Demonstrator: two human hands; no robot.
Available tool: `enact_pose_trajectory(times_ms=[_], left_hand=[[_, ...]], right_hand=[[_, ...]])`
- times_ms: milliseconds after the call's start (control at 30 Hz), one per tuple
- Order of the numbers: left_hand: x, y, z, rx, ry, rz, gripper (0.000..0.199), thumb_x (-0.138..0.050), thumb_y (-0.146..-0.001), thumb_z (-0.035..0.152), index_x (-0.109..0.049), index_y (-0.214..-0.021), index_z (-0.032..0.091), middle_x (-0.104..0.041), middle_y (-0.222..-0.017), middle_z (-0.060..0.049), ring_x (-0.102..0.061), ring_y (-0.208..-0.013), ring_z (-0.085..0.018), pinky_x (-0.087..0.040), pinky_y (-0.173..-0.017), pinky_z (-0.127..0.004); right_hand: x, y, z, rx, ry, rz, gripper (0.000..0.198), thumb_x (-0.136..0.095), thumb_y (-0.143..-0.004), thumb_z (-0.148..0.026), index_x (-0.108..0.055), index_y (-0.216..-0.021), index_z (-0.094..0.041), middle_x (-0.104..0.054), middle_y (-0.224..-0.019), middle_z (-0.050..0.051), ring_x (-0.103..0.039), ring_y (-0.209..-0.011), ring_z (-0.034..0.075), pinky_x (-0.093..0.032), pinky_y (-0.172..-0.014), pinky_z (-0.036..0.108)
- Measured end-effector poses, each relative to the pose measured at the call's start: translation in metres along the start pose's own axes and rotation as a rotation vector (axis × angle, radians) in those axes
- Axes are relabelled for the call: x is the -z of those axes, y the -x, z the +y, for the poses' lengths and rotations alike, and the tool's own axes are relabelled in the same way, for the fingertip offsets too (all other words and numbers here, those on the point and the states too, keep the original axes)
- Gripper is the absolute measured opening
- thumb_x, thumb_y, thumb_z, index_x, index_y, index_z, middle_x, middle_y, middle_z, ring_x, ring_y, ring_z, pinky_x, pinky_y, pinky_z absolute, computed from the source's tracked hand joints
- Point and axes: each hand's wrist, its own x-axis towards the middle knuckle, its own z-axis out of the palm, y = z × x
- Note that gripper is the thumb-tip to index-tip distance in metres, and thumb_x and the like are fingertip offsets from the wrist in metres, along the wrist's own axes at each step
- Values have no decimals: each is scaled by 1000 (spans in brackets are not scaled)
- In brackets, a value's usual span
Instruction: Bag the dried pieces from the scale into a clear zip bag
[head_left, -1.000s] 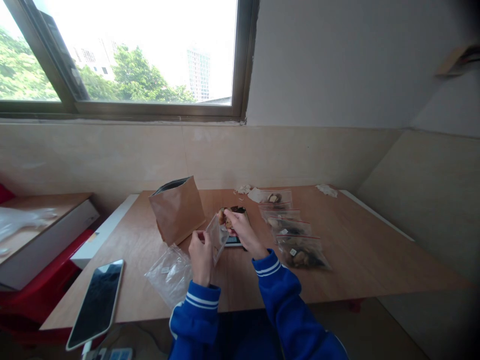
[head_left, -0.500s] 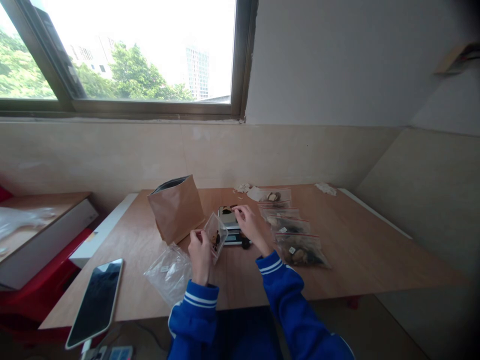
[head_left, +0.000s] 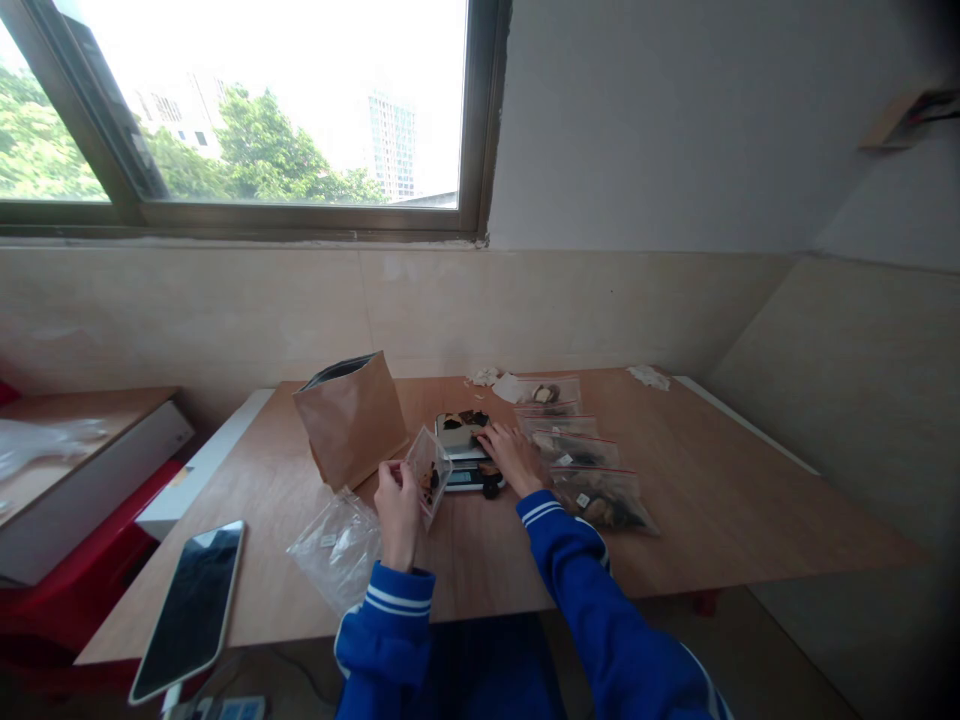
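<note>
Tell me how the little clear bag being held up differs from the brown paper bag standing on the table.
The small clear bag is see-through, with dark pieces visible inside; the brown paper bag is opaque, so its contents are hidden. The clear bag is held off the table by the left hand; the paper bag stands on its own, untouched. The clear bag is far smaller. Both are open at the top.

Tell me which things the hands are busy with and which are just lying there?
Busy with:
- left hand pinching a small clear bag
- right hand reaching to the scale and its dried pieces

Just lying there:
- brown paper bag
- filled bags
- empty bags
- phone
- table
</note>
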Motion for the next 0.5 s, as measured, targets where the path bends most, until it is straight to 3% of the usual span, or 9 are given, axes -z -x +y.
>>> enact_pose_trajectory(times_ms=[167, 300, 400, 500], left_hand=[[-3, 2, 0, -35, -12, 34, 19, -45, -88, 39, -51, -85, 21, -63, -68, -4, -62, -59, -21, -46, -58, -32], [-1, -2, -3, -19, 8, 10, 19, -46, -88, 39, -51, -84, 21, -61, -66, -2, -57, -51, -18, -44, -53, -30], [5, -6, -6, -11, 27, 11, 19, -45, -88, 39, -49, -85, 21, -58, -62, 1, -54, -44, -16, -41, -46, -28], [9, -9, -10, 11, 42, -6, 21, -44, -88, 41, -49, -88, 20, -56, -60, 2, -52, -40, -16, -39, -42, -27]], right_hand=[[24, -10, -41, -62, -470, 138, 30, -48, -95, -40, -69, -91, -19, -70, -89, 7, -62, -77, 19, -46, -72, 30], [43, -24, -62, -25, -798, -27, 35, -51, -93, -44, -69, -105, -17, -72, -93, 6, -63, -77, 17, -49, -73, 28], [54, -19, -51, -63, -768, -78, 36, -46, -95, -42, -68, -107, -15, -71, -92, 7, -64, -79, 17, -50, -75, 29], [55, 5, -32, -52, -538, -75, 30, -48, -95, -36, -68, -104, -16, -68, -99, 9, -62, -91, 20, -49, -84, 34]])
